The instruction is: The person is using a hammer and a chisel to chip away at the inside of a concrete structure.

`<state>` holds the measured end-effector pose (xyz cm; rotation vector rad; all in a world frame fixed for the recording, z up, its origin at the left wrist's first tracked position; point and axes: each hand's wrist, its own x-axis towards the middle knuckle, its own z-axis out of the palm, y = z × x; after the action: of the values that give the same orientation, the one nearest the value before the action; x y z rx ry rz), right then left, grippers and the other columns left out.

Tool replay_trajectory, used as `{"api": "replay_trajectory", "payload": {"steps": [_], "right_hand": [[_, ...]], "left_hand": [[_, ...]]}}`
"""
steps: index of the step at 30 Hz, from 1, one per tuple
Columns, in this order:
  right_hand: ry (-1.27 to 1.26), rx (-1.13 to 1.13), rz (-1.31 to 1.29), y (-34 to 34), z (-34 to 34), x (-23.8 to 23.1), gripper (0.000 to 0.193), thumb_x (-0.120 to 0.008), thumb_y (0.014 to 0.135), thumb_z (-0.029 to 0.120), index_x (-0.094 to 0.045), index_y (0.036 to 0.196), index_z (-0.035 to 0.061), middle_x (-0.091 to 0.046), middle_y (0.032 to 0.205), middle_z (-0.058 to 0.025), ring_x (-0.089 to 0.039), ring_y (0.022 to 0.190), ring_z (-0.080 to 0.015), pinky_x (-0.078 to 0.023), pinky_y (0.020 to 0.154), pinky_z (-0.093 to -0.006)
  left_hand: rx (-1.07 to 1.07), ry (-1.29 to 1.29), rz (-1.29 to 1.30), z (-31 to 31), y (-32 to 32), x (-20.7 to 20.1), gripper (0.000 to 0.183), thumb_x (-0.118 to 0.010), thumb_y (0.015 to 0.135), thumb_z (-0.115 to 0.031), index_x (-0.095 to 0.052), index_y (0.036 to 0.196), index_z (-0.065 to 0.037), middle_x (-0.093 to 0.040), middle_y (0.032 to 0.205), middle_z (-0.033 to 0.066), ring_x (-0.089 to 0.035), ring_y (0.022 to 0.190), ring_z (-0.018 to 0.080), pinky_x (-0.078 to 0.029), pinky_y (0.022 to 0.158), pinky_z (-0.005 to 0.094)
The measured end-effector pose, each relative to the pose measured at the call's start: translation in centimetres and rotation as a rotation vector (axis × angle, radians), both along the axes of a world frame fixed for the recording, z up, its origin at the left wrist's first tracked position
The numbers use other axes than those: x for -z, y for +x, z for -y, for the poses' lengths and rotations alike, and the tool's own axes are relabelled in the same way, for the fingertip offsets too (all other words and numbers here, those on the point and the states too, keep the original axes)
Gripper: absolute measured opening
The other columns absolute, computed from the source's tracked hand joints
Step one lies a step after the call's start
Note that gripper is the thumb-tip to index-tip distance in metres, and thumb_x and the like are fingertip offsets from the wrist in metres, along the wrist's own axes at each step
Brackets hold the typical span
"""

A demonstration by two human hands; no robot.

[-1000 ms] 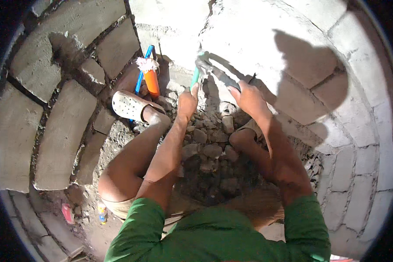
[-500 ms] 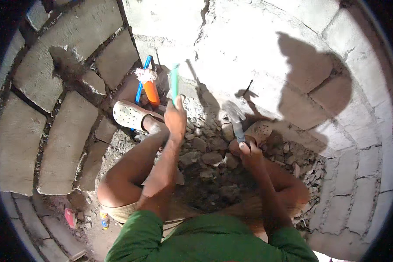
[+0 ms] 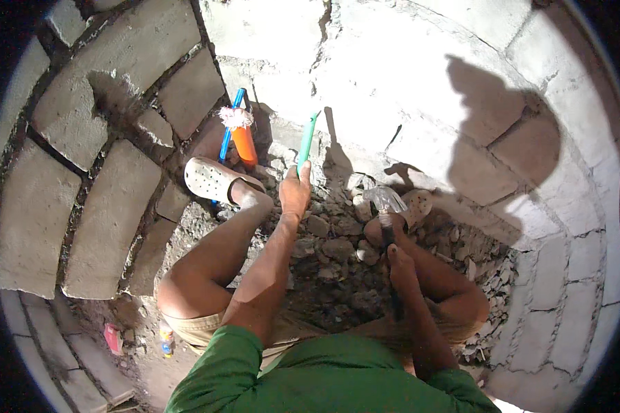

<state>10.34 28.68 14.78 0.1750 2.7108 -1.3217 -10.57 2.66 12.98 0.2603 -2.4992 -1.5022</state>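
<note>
A slim green chisel (image 3: 308,140) stands up out of my left hand (image 3: 295,195), whose fingers are wrapped round its lower end. Its far tip is close to the pale wall, but whether it touches cannot be told. My right hand (image 3: 401,265) is closed round the dark handle of a hammer (image 3: 384,200). The hammer's grey metal head points away from me, near my right shoe (image 3: 417,206). Broken stone rubble (image 3: 337,249) lies between my bent legs, below both hands.
A brightly lit block wall (image 3: 386,76) rises ahead, with a shadow at its right. An orange tube (image 3: 243,146) with a frayed whitish top and a blue bar (image 3: 229,131) stand beyond my left shoe (image 3: 217,180). Large blocks (image 3: 114,213) line the left; a small bottle (image 3: 166,342) lies lower left.
My left hand has shifted right, and the chisel now leans rightward. My right hand sits lower on the hammer's handle, and the hammer head has come slightly nearer and to the right.
</note>
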Motion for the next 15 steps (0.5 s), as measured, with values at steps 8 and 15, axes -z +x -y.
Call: {"api": "replay_trajectory", "payload": {"steps": [8, 15], "right_hand": [[0.256, -0.030, -0.265, -4.7, 2.3, -4.5, 0.045, -0.071, 0.088, 0.039, -0.063, 0.106, -0.0015, -0.066, 0.092, -0.0210, -0.063, 0.083, -0.0429, -0.051, 0.075, -0.0470], [0.585, -0.401, -0.625, -12.2, 1.8, -9.2, 0.056, -0.075, 0.075, 0.058, -0.060, 0.087, 0.0048, -0.065, 0.078, -0.0174, -0.065, 0.074, -0.0378, -0.051, 0.067, -0.0478]], "left_hand": [[0.071, -0.224, -0.059, 0.7, -2.0, 2.2, 0.050, -0.048, 0.100, -0.049, -0.060, 0.095, -0.001, -0.065, 0.079, 0.0263, -0.064, 0.079, 0.0475, -0.049, 0.070, 0.0530], [0.037, -0.347, -0.252, 0.9, -2.8, 5.0, 0.046, -0.048, 0.099, -0.048, -0.052, 0.089, -0.003, -0.064, 0.073, 0.0219, -0.063, 0.074, 0.0455, -0.048, 0.064, 0.0517]]}}
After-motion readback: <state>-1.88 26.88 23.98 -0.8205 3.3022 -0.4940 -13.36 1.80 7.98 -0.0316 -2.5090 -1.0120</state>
